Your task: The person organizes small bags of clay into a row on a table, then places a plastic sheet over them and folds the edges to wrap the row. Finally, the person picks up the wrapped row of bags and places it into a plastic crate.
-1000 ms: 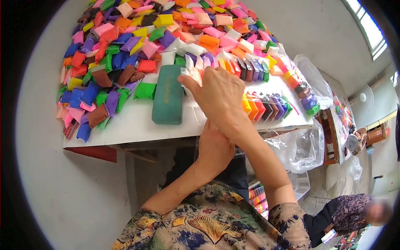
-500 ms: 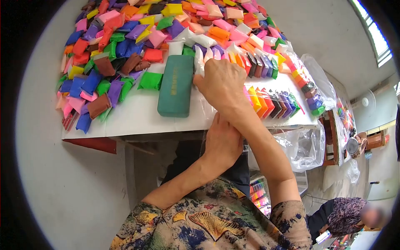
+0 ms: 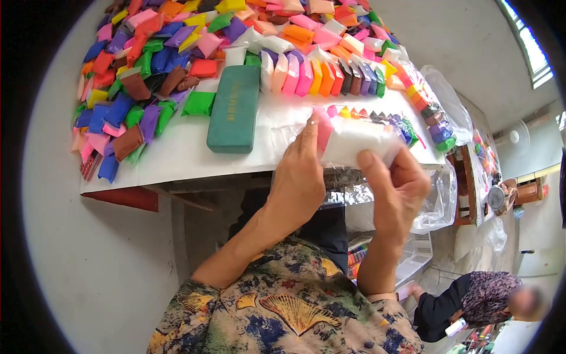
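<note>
Fingers of right hand (image 3: 400, 184) pinch white packet (image 3: 352, 141) at its right end, above tabletop (image 3: 177, 150) near edge; long axis left-right. Left hand (image 3: 300, 174) nearer pink packet (image 3: 323, 133) at left end, grip unclear.

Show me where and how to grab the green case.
Probably across its narrow width at the near end, from above: the green case lies flat and long, with bare table around that end, while a green packet and white packet crowd the rest.
</note>
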A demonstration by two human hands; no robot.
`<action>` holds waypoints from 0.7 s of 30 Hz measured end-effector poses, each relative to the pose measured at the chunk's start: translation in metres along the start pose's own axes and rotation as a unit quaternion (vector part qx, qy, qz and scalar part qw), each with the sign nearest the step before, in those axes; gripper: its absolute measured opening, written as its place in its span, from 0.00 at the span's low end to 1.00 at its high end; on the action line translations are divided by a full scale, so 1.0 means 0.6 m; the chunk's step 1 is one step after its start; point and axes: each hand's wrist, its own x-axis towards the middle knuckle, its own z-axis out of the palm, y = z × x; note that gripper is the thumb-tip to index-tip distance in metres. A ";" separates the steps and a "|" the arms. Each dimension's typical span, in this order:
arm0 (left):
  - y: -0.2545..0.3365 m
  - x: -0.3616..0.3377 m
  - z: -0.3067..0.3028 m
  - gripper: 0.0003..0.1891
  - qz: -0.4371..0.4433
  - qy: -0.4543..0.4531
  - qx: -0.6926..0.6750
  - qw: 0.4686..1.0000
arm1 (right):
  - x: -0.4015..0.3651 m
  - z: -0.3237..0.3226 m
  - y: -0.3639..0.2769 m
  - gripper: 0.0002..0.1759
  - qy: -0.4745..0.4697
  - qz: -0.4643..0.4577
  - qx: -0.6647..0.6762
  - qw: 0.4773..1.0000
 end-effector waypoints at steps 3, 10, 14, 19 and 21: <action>-0.005 0.001 -0.012 0.37 0.055 -0.030 -0.008 0.998 | -0.014 0.003 0.037 0.15 -0.015 0.032 0.038 0.999; -0.010 -0.004 -0.013 0.34 -0.032 -0.031 -0.046 0.998 | -0.004 0.009 0.069 0.14 -0.042 0.079 0.059 0.994; 0.008 0.002 -0.023 0.31 -0.075 -0.034 -0.077 0.994 | -0.004 0.016 0.081 0.14 -0.029 0.045 0.028 0.998; 0.018 0.002 -0.034 0.26 -0.068 -0.038 -0.050 0.996 | -0.011 0.021 0.110 0.17 0.013 -0.029 -0.097 0.995; 0.023 -0.005 -0.035 0.25 -0.047 -0.022 -0.014 0.999 | -0.013 0.027 0.107 0.17 0.032 -0.054 -0.146 0.987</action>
